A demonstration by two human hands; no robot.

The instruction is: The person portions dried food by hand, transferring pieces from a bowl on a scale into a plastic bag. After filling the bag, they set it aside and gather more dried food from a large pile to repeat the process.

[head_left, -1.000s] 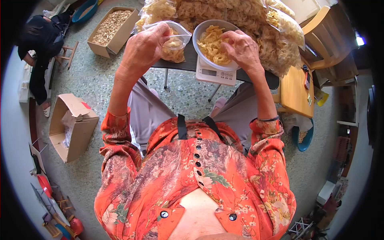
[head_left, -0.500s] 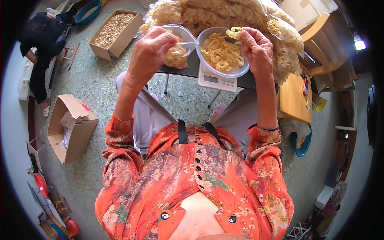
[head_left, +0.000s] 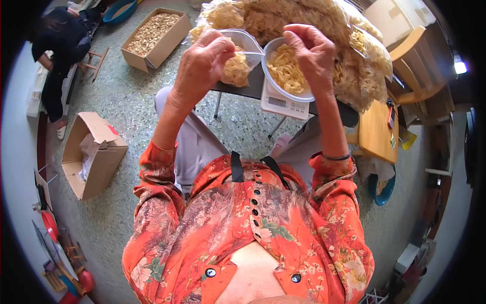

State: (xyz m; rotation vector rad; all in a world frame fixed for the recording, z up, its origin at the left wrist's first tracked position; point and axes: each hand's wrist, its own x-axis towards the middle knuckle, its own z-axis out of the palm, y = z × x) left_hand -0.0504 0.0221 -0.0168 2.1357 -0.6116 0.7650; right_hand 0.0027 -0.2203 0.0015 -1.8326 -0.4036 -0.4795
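My left hand pinches the rim of a clear plastic bag, which holds some pale yellow dried flakes at its bottom. To its right, a white bowl of yellow dried strips rests on a white digital scale. Over the bowl's right side is my right hand, its thumb and fingers drawn together. Whatever lies between those fingertips, if anything, is hidden. Bowl and bag stand close together on a dark table.
Behind the bowl are large clear bags of the same flakes. A wooden chair stands to the right. On the floor at left are a box of brown dried pieces and an open cardboard box. A person in dark clothes sits far left.
My right hand has moved left over the bowl, and the yellow strip it held up no longer shows. My left hand still grips the bag. The whole view has shifted slightly.
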